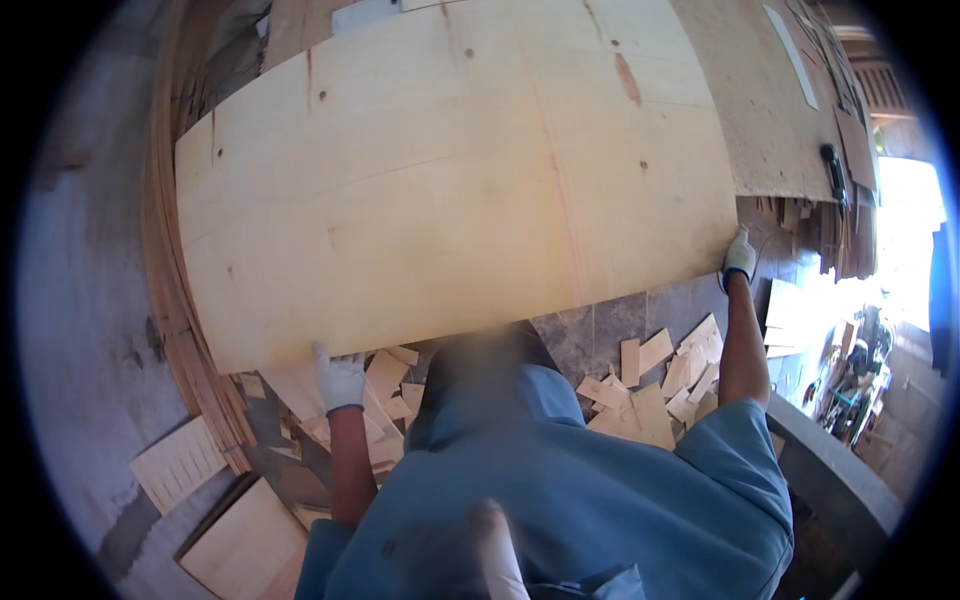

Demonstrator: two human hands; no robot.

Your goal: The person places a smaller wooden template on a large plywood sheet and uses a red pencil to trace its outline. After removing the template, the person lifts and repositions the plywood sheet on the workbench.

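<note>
A large pale plywood sheet (450,200) with knots and faint reddish lines spreads out in front of me. My left hand (342,380), in a white work glove, is closed on its near edge toward the left corner, with the fingers partly hidden by the sheet. At the near right corner my right hand (740,253), gloved too, grips the edge with its thumb on the outer side. The sheet lies over a wooden work surface (775,130), which shows beyond its right side.
Plywood offcuts (655,390) litter the floor around my legs. Long wood strips (185,330) lean along the left wall. A black elongated object (832,172) lies at the work surface's right edge. A grey beam-like edge (835,465) runs at lower right, near a cluttered heap (855,375).
</note>
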